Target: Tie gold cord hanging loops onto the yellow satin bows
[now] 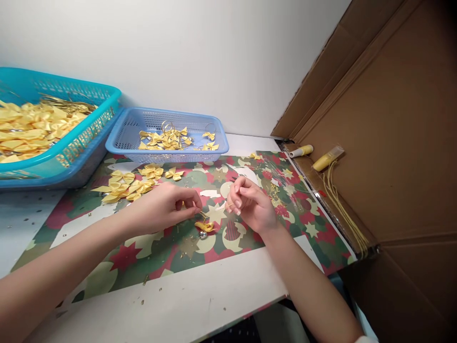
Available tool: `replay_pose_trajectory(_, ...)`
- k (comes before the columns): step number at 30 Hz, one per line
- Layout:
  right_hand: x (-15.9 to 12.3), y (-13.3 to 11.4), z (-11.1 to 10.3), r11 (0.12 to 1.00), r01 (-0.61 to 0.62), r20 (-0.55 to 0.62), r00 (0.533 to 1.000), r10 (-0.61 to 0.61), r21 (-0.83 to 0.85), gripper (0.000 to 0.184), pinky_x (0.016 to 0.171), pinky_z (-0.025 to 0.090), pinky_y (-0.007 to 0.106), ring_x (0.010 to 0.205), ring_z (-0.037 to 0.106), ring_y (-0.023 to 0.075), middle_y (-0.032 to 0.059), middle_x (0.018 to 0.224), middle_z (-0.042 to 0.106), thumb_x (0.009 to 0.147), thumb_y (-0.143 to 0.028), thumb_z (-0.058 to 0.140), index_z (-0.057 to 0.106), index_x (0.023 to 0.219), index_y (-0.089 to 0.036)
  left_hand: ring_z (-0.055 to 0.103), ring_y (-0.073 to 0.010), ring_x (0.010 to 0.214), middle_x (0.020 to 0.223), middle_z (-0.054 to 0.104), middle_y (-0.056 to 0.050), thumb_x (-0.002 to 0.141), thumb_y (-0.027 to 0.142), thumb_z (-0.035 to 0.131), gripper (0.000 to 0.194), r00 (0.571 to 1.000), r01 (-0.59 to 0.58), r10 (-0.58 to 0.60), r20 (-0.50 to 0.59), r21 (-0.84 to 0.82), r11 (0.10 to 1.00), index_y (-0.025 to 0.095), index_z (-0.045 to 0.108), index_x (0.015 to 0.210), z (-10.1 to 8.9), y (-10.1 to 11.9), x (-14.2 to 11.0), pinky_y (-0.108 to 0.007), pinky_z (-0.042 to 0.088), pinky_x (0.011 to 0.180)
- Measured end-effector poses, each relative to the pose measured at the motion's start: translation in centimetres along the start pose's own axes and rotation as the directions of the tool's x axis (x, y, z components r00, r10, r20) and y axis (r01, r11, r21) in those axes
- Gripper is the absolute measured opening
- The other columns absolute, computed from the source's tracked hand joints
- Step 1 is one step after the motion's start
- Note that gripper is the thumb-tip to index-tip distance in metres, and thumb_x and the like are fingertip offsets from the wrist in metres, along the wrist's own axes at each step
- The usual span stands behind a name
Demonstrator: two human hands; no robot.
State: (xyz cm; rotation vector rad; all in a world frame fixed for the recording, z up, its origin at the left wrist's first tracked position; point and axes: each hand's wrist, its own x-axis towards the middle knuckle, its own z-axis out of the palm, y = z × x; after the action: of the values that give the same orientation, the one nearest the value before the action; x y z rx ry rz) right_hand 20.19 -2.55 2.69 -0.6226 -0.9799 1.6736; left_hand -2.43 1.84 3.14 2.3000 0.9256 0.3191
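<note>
My left hand (pixel 171 205) is closed, with thumb and forefinger pinching a thin gold cord (pixel 204 215). Just below the cord is a yellow ribbon bow (pixel 205 226) with a small silver bell (pixel 203 235) at its underside. To the right, my right hand (pixel 253 205) is also closed, its fingertips pinched on a thin gold strand of what looks like the same cord. Left of my left hand, several yellow bows (pixel 123 183) lie in a loose group on the patterned paper (pixel 139 247).
A turquoise basket (pixel 103 112) full of yellow bows stands at far left. Beside it, a blue basket (pixel 167 156) contains bows with cord loops. Gold cords (pixel 339 205) hang along the cardboard wall (pixel 410 143) at right. Tiny gold scraps litter the table.
</note>
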Motion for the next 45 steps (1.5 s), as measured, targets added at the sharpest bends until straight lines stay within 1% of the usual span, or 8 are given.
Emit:
replay_pose_trajectory(10, 0.3, -0.6, -0.6, 1.000, 0.026, -0.212, 0.977, -0.029, -0.017, 0.010, 0.053, 0.042, 0.023, 0.044, 0.041, 0.0077, -0.0076, 0.052, 0.044, 0.076, -0.026, 0.061, 0.053, 0.071, -0.021, 0.051, -0.0102, 0.050, 0.061, 0.063, 0.003, 0.088, 0.032, 0.055, 0.014, 0.992, -0.032, 0.028, 0.125, 0.030, 0.999, 0.022, 0.065, 0.088, -0.1, 0.1, -0.3, -0.021, 0.033, 0.047)
replay_pose_trajectory(15, 0.7, 0.3, -1.3, 0.956, -0.029, -0.460, 0.881, -0.113, -0.291, 0.015, 0.049, 0.037, 0.022, 0.046, 0.043, 0.0075, -0.0071, 0.054, 0.049, 0.071, -0.030, 0.063, 0.053, 0.069, -0.021, 0.050, -0.0102, 0.048, 0.058, 0.061, 0.004, 0.088, 0.031, 0.055, 0.013, 0.990, -0.060, 0.055, 0.133, 0.036, 0.998, 0.022, 0.065, 0.085, -0.3, 0.1, -0.2, -0.022, 0.033, 0.048)
replay_pose_trajectory(19, 0.7, 0.7, -1.6, 0.811, -0.184, -0.498, 0.855, -0.147, -0.555, 0.015, 0.048, 0.038, 0.025, 0.047, 0.044, 0.0099, -0.0040, 0.062, 0.057, 0.074, -0.036, 0.060, 0.055, 0.074, -0.022, 0.048, -0.0091, 0.046, 0.059, 0.064, 0.004, 0.089, 0.032, 0.054, 0.016, 0.988, -0.114, 0.109, 0.110, 0.041, 0.993, 0.023, 0.067, 0.084, -0.7, 0.2, -0.4, -0.023, 0.036, 0.053)
replay_pose_trajectory(24, 0.3, 0.9, -1.6, 0.205, -0.202, -0.281, 0.815, -0.507, -0.958, 0.010, 0.069, 0.044, 0.035, 0.076, 0.056, 0.0213, 0.0060, 0.089, 0.063, 0.074, -0.022, 0.061, 0.058, 0.083, -0.022, 0.052, -0.0107, 0.051, 0.065, 0.066, 0.002, 0.091, 0.034, 0.052, 0.020, 0.991, -0.123, 0.125, 0.038, -0.056, 0.991, 0.023, 0.067, 0.084, -0.9, 0.6, -0.7, -0.024, 0.035, 0.052)
replay_pose_trajectory(26, 0.1, 1.0, -1.2, 0.090, -0.080, -0.116, 0.827, -0.551, -0.993, 0.011, 0.079, 0.045, 0.038, 0.091, 0.057, 0.0252, 0.0087, 0.098, 0.063, 0.076, -0.018, 0.060, 0.058, 0.086, -0.022, 0.053, -0.0111, 0.053, 0.067, 0.066, 0.002, 0.092, 0.035, 0.051, 0.020, 0.993, -0.111, 0.116, 0.036, -0.103, 0.988, 0.022, 0.067, 0.087, -0.9, 0.7, -0.7, -0.024, 0.037, 0.053)
replay_pose_trajectory(30, -0.2, 1.6, -0.3, 0.081, 0.193, 0.166, 0.950, -0.264, -0.978, 0.012, 0.093, 0.040, 0.042, 0.103, 0.053, 0.0250, 0.0052, 0.105, 0.066, 0.079, -0.019, 0.065, 0.063, 0.090, -0.024, 0.056, -0.0124, 0.060, 0.073, 0.068, 0.001, 0.093, 0.034, 0.052, 0.019, 0.990, -0.107, 0.120, 0.079, -0.143, 0.984, 0.022, 0.067, 0.093, -1.0, 0.4, -0.6, -0.023, 0.040, 0.055)
replay_pose_trajectory(33, -0.3, 2.1, 0.0, 0.061, 0.231, 0.226, 0.971, -0.085, -0.971, 0.007, 0.095, 0.034, 0.044, 0.104, 0.051, 0.0243, 0.0027, 0.105, 0.068, 0.082, -0.018, 0.065, 0.065, 0.085, -0.024, 0.057, -0.0128, 0.063, 0.076, 0.069, 0.000, 0.093, 0.034, 0.051, 0.018, 0.988, -0.108, 0.122, 0.097, -0.132, 0.985, 0.022, 0.065, 0.093, -1.2, 0.3, -0.5, -0.023, 0.041, 0.056)
replay_pose_trajectory(45, -0.2, 0.7, -0.5, 0.167, 0.219, 0.191, 0.967, -0.170, -0.961, 0.016, 0.089, 0.036, 0.043, 0.093, 0.055, 0.0217, 0.0010, 0.087, 0.072, 0.083, -0.014, 0.064, 0.065, 0.070, -0.023, 0.047, -0.0130, 0.054, 0.067, 0.060, 0.003, 0.087, 0.022, 0.047, 0.005, 0.984, -0.133, 0.131, 0.120, 0.009, 0.991, 0.023, 0.052, 0.086, -0.7, 1.0, -0.9, -0.025, 0.031, 0.052)
